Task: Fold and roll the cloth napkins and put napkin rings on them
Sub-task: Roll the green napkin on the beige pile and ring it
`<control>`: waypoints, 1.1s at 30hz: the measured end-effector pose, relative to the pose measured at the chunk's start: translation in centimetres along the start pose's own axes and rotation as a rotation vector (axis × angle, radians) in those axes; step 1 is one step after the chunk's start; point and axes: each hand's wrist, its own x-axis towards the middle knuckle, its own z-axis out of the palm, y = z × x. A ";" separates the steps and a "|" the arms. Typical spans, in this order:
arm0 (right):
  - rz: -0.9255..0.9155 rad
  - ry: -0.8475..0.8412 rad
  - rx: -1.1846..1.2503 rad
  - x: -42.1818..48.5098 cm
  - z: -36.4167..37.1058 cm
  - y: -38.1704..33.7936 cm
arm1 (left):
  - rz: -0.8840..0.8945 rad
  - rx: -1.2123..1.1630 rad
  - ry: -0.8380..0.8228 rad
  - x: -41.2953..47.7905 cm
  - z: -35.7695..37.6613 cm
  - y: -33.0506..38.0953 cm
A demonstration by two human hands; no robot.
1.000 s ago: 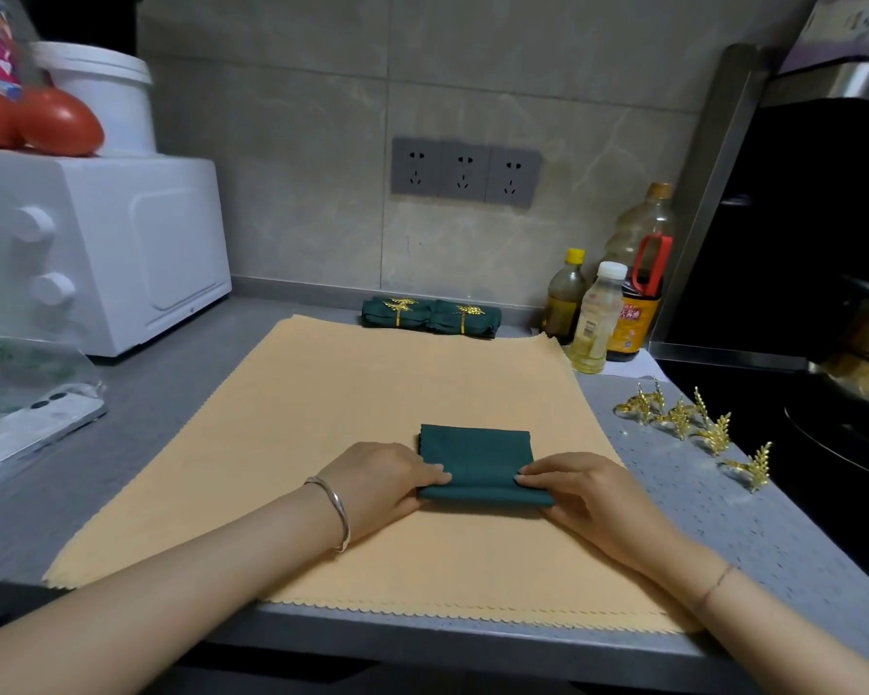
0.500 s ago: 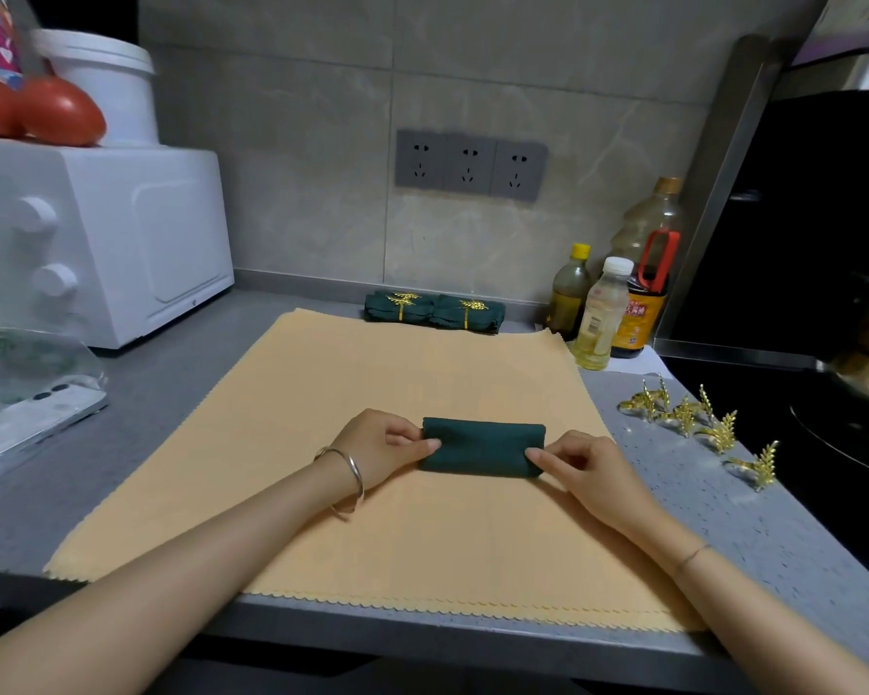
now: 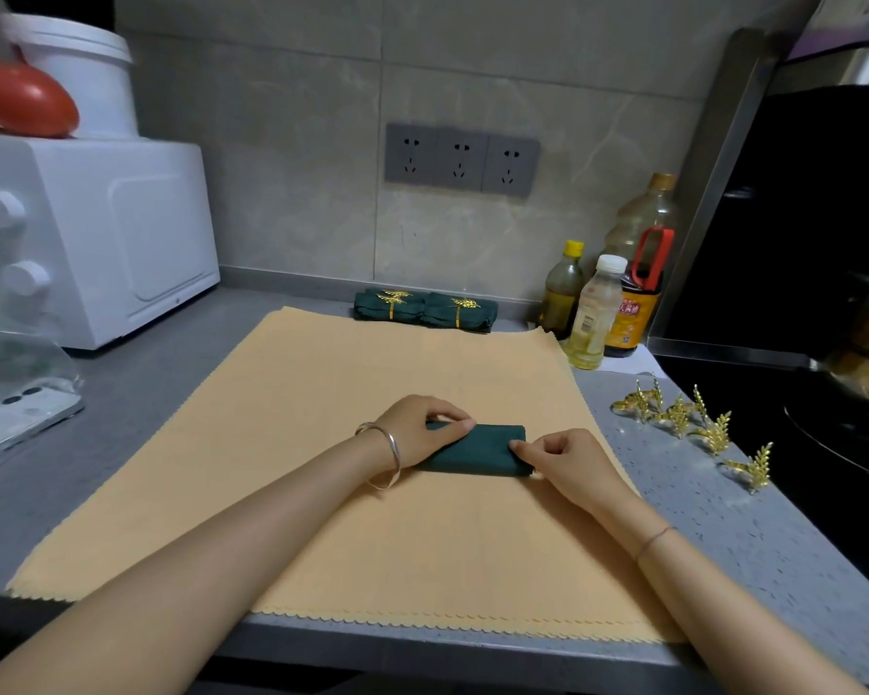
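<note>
Dark green cloth, the napkin (image 3: pixel 478 451), lies as a narrow folded band near the middle of the yellow mat (image 3: pixel 297 469), and both hands pinch it. The left hand (image 3: pixel 415 433), with a silver bangle (image 3: pixel 394 446) on its wrist, has its thumb and fingertips curled onto the napkin's left end. The right hand (image 3: pixel 565 461) nips the right end between thumb and forefinger, its other fingers tucked in. At the mat's far edge lie two rolled napkins (image 3: pixel 425 311) side by side, each banded by a gold leaf ring. Just off the mat's right edge, loose gold napkin rings (image 3: pixel 693 418) are scattered on the grey counter (image 3: pixel 723 534). Beyond the mat's far right corner stand bottles (image 3: pixel 593 313). Off the mat's far left corner sits a white oven (image 3: pixel 121 233).
</note>
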 end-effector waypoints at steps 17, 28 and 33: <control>-0.556 0.100 -0.442 -1.4 1.6 0.5 | 0.019 -0.108 0.106 2.1 1.7 -0.9; -0.558 0.034 -0.511 -0.7 1.2 1.0 | 0.434 0.663 -0.023 -2.2 -0.5 -0.5; -0.647 0.079 -0.549 -0.8 1.2 0.7 | 0.445 0.857 0.008 -2.0 0.1 0.0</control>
